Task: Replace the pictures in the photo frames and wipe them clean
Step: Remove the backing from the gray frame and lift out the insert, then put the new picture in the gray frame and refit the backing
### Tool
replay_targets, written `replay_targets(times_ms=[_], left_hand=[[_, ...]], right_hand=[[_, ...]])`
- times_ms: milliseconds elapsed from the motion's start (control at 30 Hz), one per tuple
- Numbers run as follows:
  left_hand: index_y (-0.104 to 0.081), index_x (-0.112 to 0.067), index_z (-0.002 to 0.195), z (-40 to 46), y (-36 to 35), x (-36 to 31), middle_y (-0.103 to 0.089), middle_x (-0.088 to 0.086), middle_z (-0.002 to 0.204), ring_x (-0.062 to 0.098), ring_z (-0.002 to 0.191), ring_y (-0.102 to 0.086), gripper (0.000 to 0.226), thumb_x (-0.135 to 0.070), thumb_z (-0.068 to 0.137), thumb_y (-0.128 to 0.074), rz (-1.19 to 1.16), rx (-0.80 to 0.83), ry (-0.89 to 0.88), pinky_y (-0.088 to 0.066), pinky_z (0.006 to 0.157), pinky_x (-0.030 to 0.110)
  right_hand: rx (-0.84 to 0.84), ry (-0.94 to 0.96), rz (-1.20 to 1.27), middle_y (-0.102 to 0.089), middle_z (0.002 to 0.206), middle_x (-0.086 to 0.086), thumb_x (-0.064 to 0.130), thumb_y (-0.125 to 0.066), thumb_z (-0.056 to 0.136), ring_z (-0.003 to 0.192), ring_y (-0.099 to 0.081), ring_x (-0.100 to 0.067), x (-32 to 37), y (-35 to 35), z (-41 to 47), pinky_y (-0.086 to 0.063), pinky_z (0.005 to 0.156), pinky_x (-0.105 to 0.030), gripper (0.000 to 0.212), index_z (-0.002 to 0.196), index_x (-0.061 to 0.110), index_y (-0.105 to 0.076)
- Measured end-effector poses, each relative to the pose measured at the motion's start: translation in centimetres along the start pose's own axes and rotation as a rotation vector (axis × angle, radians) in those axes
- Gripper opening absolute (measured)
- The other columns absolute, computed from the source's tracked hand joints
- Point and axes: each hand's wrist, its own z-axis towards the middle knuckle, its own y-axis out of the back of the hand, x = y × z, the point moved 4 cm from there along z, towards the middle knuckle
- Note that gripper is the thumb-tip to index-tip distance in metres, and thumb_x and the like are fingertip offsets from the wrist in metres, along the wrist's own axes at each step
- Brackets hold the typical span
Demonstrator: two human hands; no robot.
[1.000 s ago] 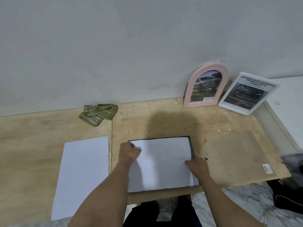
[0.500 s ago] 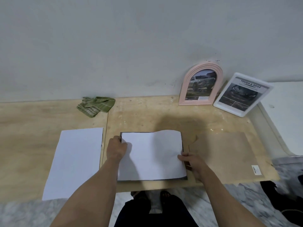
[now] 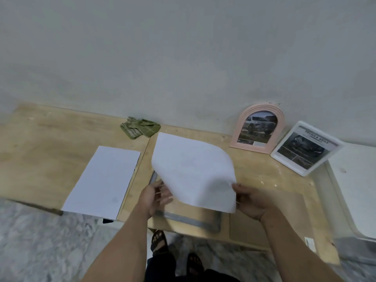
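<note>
A white paper sheet [image 3: 193, 169] is lifted off the dark grey photo frame [image 3: 193, 221], which lies flat near the board's front edge. My right hand [image 3: 251, 200] pinches the sheet's right corner. My left hand [image 3: 155, 197] is at the sheet's lower left edge with fingers spread; whether it grips the sheet is unclear. A second white sheet [image 3: 103, 180] lies flat to the left. A pink arched frame [image 3: 259, 127] and a white rectangular frame [image 3: 305, 148] lean against the wall at the back right, each with a car picture. A green cloth [image 3: 140, 129] lies crumpled by the wall.
The plywood board [image 3: 40, 151] rests on a marble floor [image 3: 40, 241]. A brown backing board [image 3: 270, 220] lies to the right of the grey frame. A white slab [image 3: 354, 190] borders the far right. My sandalled feet [image 3: 160, 241] stand just below the board's front edge.
The sheet lay flat in the grey frame; it has now been raised and curled up off the frame, mostly by my right hand. The camera view has shifted to the left.
</note>
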Motion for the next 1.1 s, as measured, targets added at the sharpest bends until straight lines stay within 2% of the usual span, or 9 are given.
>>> replay_targets(times_ms=[67, 167, 233, 333, 467, 600, 733, 867, 1100], left_hand=[[-0.069, -0.008, 0.090, -0.5, 0.2, -1.0, -0.070, 0.009, 0.075, 0.029, 0.075, -0.067, 0.033, -0.034, 0.101, -0.052, -0.152, 0.011, -0.072, -0.054, 0.087, 0.051], [-0.070, -0.008, 0.089, -1.4, 1.3, -2.7, -0.073, 0.007, 0.078, 0.030, 0.080, -0.066, 0.033, -0.035, 0.099, -0.055, -0.194, 0.010, -0.109, -0.051, 0.075, 0.041], [-0.072, -0.005, 0.098, -1.5, 2.6, -3.6, -0.076, 0.008, 0.088, 0.027, 0.084, -0.067, 0.025, -0.028, 0.096, -0.061, -0.095, -0.024, -0.131, -0.050, 0.072, 0.036], [-0.071, -0.003, 0.111, -1.1, 5.8, -4.7, -0.074, 0.011, 0.102, 0.026, 0.086, -0.068, 0.024, -0.016, 0.092, -0.065, 0.060, -0.144, -0.172, -0.051, 0.068, 0.033], [-0.072, -0.007, 0.107, -0.9, 11.2, -6.5, -0.072, 0.013, 0.103, 0.024, 0.084, -0.067, 0.017, -0.009, 0.090, -0.066, 0.052, -0.288, -0.208, -0.050, 0.064, 0.030], [-0.074, -0.013, 0.103, -0.1, 20.8, -8.2, -0.071, 0.011, 0.107, 0.032, 0.099, -0.066, 0.017, -0.013, 0.086, -0.072, -0.005, -0.449, -0.194, -0.054, 0.083, 0.039], [-0.074, -0.001, 0.092, 0.6, 31.8, -11.1, -0.069, 0.014, 0.082, 0.028, 0.076, -0.060, 0.009, -0.002, 0.085, -0.068, -0.091, -0.581, -0.191, -0.048, 0.067, 0.036], [-0.071, -0.002, 0.084, 0.6, 39.1, -13.9, -0.063, 0.012, 0.069, 0.024, 0.064, -0.054, 0.006, 0.001, 0.085, -0.065, -0.132, -0.655, -0.176, -0.044, 0.060, 0.032], [-0.070, -0.004, 0.085, 2.6, 48.6, -14.6, -0.062, 0.009, 0.075, 0.020, 0.065, -0.053, 0.005, -0.002, 0.089, -0.068, -0.134, -0.726, -0.067, -0.044, 0.060, 0.028]], right_hand=[[-0.058, -0.006, -0.035, -0.066, 0.099, -0.011, 0.019, -0.079, 0.064, 0.092, -0.058, -0.026, 0.5, 0.4, -0.3, -0.046, 0.080, -0.039, 0.040, 0.099, 0.002, -0.068], [-0.079, -0.023, -0.147, -0.066, 0.098, -0.011, 0.023, -0.085, 0.061, 0.094, -0.057, -0.028, 1.1, 0.2, 0.0, -0.042, 0.084, -0.041, 0.052, 0.104, 0.003, -0.064], [-0.068, -0.029, -0.239, -0.066, 0.098, -0.011, 0.017, -0.070, 0.079, 0.091, -0.058, -0.026, 1.2, -0.8, 0.7, -0.043, 0.082, -0.038, 0.032, 0.107, 0.002, -0.063], [-0.092, -0.048, -0.389, -0.063, 0.092, -0.009, 0.010, -0.061, 0.089, 0.084, -0.057, -0.025, 1.0, -2.9, 2.6, -0.045, 0.070, -0.033, 0.003, 0.088, 0.008, -0.061], [-0.114, -0.059, -0.537, -0.054, 0.071, -0.006, 0.021, -0.068, 0.087, 0.065, -0.053, -0.021, 0.8, -7.5, 6.3, -0.045, 0.062, -0.029, 0.016, 0.077, 0.013, -0.060], [-0.218, 0.117, -0.768, -0.047, 0.058, -0.008, 0.005, -0.070, 0.082, 0.052, -0.040, -0.019, 1.0, -16.3, 11.7, -0.036, 0.056, -0.026, 0.022, 0.066, 0.007, -0.057], [-0.203, 0.270, -1.056, -0.054, 0.057, -0.005, 0.006, -0.070, 0.078, 0.054, -0.047, -0.018, -0.7, -29.7, 19.4, -0.036, 0.056, -0.025, 0.020, 0.061, 0.003, -0.060], [-0.155, 0.366, -1.238, -0.039, 0.049, -0.001, 0.005, -0.065, 0.072, 0.049, -0.035, -0.017, -1.5, -41.1, 25.4, -0.027, 0.054, -0.027, 0.040, 0.047, 0.015, -0.037], [-0.048, 0.449, -1.749, -0.063, 0.079, -0.007, 0.017, -0.063, 0.080, 0.077, -0.061, -0.029, -5.4, -56.0, 34.7, -0.047, 0.065, -0.033, 0.010, 0.074, 0.009, -0.064]])
